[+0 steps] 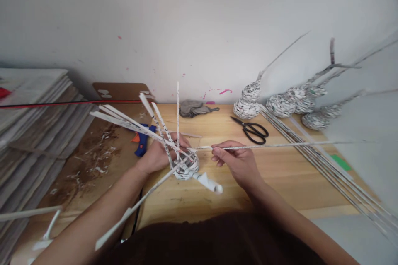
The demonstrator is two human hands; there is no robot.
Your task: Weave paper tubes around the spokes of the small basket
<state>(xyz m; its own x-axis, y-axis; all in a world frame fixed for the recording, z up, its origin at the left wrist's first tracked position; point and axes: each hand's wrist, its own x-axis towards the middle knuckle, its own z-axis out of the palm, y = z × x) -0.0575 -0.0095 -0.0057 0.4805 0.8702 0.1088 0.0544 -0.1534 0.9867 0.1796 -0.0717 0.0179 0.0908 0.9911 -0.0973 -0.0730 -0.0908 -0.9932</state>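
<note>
In the head view a small round weave of rolled newspaper (pixel 185 169) sits low over the wooden table, its paper tubes sticking out to the left, upward and toward me. My left hand (pixel 161 153) is closed around its far left side, the fingers partly hidden by the tubes. To the right, my right hand (pixel 234 159) pinches a long thin paper tube (pixel 280 145) between thumb and fingers. That tube reaches far to the right, and its left end meets a short white piece close to the weave.
Black-handled scissors (pixel 253 130) lie behind my right hand. Several gourd-shaped paper weaves (pixel 246 107) stand by the wall, near a bundle of long paper tubes (pixel 317 161). A blue glue gun (pixel 142 143), a grey cloth (pixel 194 108) and stacked sheets (pixel 40 107) are farther left.
</note>
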